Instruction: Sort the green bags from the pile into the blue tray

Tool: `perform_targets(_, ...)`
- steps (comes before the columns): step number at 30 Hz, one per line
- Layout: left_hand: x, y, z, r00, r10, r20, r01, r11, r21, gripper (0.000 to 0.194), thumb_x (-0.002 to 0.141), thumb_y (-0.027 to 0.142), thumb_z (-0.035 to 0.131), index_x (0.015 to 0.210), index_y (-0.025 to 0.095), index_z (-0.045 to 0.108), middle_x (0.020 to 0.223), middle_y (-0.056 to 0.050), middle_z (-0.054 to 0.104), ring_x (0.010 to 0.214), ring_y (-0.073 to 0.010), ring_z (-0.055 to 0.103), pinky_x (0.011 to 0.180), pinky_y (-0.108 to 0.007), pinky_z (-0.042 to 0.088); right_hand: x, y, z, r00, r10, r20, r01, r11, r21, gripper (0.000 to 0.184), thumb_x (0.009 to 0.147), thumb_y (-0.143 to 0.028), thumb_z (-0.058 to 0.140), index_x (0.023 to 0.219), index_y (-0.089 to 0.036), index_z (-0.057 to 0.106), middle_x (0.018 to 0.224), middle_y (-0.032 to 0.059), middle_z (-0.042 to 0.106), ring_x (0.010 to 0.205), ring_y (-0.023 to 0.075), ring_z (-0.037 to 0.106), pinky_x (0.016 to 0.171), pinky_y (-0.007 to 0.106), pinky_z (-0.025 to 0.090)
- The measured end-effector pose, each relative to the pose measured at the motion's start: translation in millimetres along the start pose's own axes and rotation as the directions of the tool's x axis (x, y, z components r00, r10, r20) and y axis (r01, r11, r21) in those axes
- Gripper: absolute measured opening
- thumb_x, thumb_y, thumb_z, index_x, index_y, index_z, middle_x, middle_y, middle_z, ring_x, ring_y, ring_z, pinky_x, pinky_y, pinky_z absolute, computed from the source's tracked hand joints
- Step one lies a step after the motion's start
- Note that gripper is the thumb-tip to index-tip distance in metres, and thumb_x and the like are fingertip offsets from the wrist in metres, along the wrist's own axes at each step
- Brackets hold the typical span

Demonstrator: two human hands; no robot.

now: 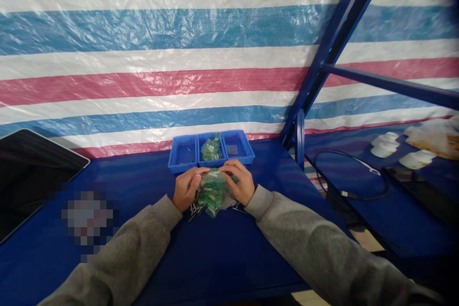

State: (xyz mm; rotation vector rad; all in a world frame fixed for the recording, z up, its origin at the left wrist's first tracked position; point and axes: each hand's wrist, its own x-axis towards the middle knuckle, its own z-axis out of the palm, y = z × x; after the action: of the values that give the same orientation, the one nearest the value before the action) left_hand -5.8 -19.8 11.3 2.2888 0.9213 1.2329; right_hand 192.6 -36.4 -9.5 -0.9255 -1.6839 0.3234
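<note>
My left hand and my right hand face each other over the blue table. Between their pinched fingertips is the top of a small clear green plastic bag. Under and around it lies a heap of similar green bags, partly covered by my fingers. Thin metal pieces, like pins or screws, stick out at the heap's left edge; they are too small to name surely. Just beyond my hands stand three joined blue bins. More green bags fill the middle one.
The left bin holds a few thin pieces, the right bin a small clear bag. A dark screen lies at left, beside a blurred-out patch. A blue metal frame rises at right; beyond are a black cable and white rolls.
</note>
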Motion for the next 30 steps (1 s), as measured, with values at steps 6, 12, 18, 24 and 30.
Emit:
perform_targets(6, 3.0, -1.4, 1.0, 0.997, 0.071, -0.004, -0.071, 0.997, 0.028, 0.023, 0.086, 0.032, 0.052, 0.094, 0.015, 0.064, 0.083, -0.006, 0.062, 0.076, -0.0156, 0.058, 0.071, -0.028, 0.047, -0.1, -0.6, 1.2, 1.000, 0.010, -0.028, -0.010, 1.000, 0.001, 0.014, 0.088, -0.025, 0.048, 0.089, -0.020, 0.061, 0.089, 0.0062, 0.059, 0.079, 0.0164, 0.057, 0.071, 0.030, 0.048)
perform_targets(12, 4.1, -1.2, 5.7, 0.995, 0.053, -0.085, -0.044, 0.993, 0.106, 0.016, 0.086, 0.025, 0.052, 0.079, 0.015, 0.062, 0.084, -0.005, 0.063, 0.077, -0.0139, 0.059, 0.072, -0.025, 0.047, -0.2, -2.9, -0.3, 1.000, -0.007, 0.020, 0.007, 1.000, 0.017, 0.018, 0.089, -0.025, 0.046, 0.083, -0.019, 0.062, 0.081, 0.0050, 0.060, 0.077, 0.0162, 0.057, 0.072, 0.030, 0.048)
perform_targets(18, 2.2, -2.1, 5.0, 0.996, -0.033, -0.083, 0.045, 0.987, 0.154, 0.023, 0.087, 0.029, 0.050, 0.071, 0.016, 0.062, 0.063, 0.001, 0.062, 0.057, -0.0103, 0.058, 0.059, -0.020, 0.044, 0.6, -6.6, -2.1, 1.000, 0.012, -0.008, -0.012, 0.999, 0.036, 0.032, 0.092, -0.021, 0.037, 0.120, -0.022, 0.052, 0.088, 0.0054, 0.061, 0.081, 0.0161, 0.059, 0.076, 0.031, 0.049)
perform_targets(24, 1.6, -3.4, 4.8, 0.996, -0.082, -0.043, 0.087, 0.991, 0.105, 0.022, 0.087, 0.029, 0.051, 0.073, 0.016, 0.061, 0.058, 0.003, 0.060, 0.053, -0.0084, 0.056, 0.057, -0.019, 0.043, -1.4, -1.9, -0.3, 0.997, -0.081, 0.008, 0.081, 0.997, 0.007, 0.031, 0.089, -0.019, 0.041, 0.114, -0.024, 0.059, 0.102, 0.0068, 0.059, 0.095, 0.0171, 0.057, 0.085, 0.033, 0.048)
perform_targets(30, -0.8, -4.6, 6.6, 0.984, -0.154, -0.089, 0.149, 0.987, -0.067, 0.028, 0.085, 0.030, 0.053, 0.108, 0.016, 0.054, 0.081, -0.002, 0.065, 0.071, -0.0123, 0.062, 0.067, -0.022, 0.049, -1.8, 2.1, 2.3, 0.997, -0.071, -0.019, 0.071, 0.997, -0.007, 0.020, 0.087, -0.021, 0.048, 0.098, -0.022, 0.064, 0.094, 0.0060, 0.058, 0.087, 0.0162, 0.057, 0.079, 0.031, 0.048)
